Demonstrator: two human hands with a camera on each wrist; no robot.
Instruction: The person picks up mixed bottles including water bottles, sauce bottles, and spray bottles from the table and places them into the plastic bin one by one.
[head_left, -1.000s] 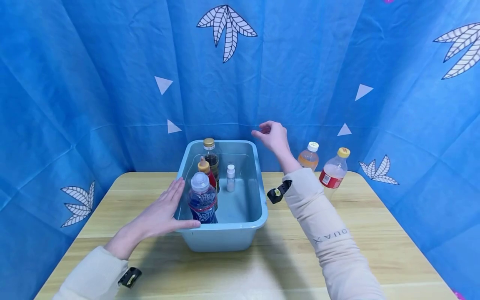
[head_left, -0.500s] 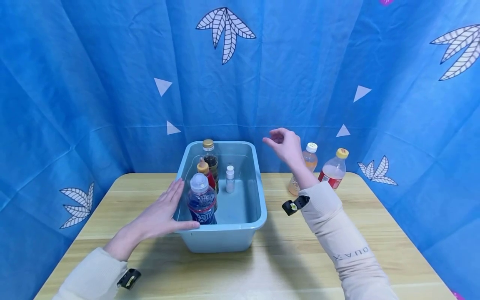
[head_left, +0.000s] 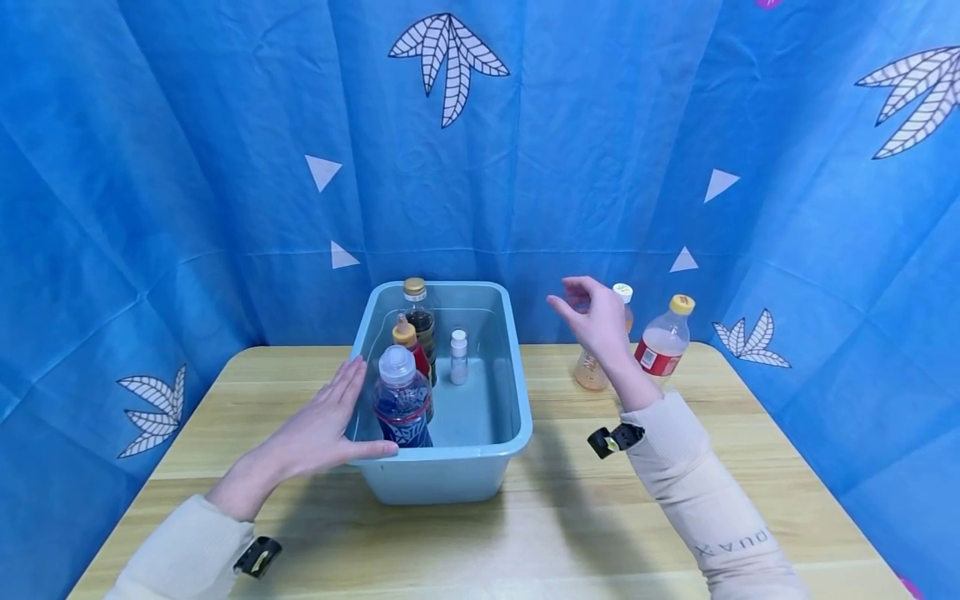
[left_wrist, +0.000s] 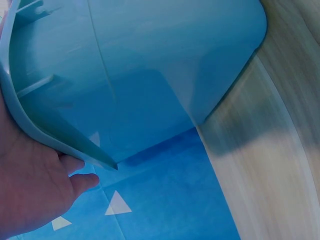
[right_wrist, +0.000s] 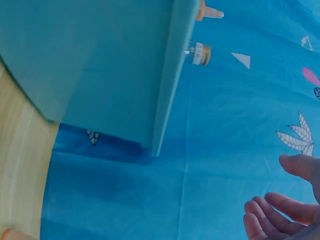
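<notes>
My left hand (head_left: pixel 315 429) rests with straight fingers along the left side and front corner of a light blue plastic tub (head_left: pixel 450 479). The left wrist view shows the palm against the tub's rim (left_wrist: pixel 35 132). Inside the tub, on its left side, stand a blue bottle with a clear cap (head_left: pixel 405 408), a red squeeze bottle with an orange nozzle (head_left: pixel 405 335) and a dark bottle with a gold cap (head_left: pixel 415 287). My right hand (head_left: pixel 600 321), empty and loosely curled, hovers right of the tub, partly hiding an orange drink bottle (head_left: pixel 591 375).
A small clear bottle with a white cap (head_left: pixel 459 358) stands toward the tub's back right. Right of the orange drink, a bottle with a yellow cap and red label (head_left: pixel 660 357) stands on the wooden table (head_left: pixel 540 533). A blue curtain (head_left: pixel 450 183) hangs behind.
My right hand has moved right and down, from beyond the tub's back right corner to the orange drink bottle, still empty. The left hand stays on the tub.
</notes>
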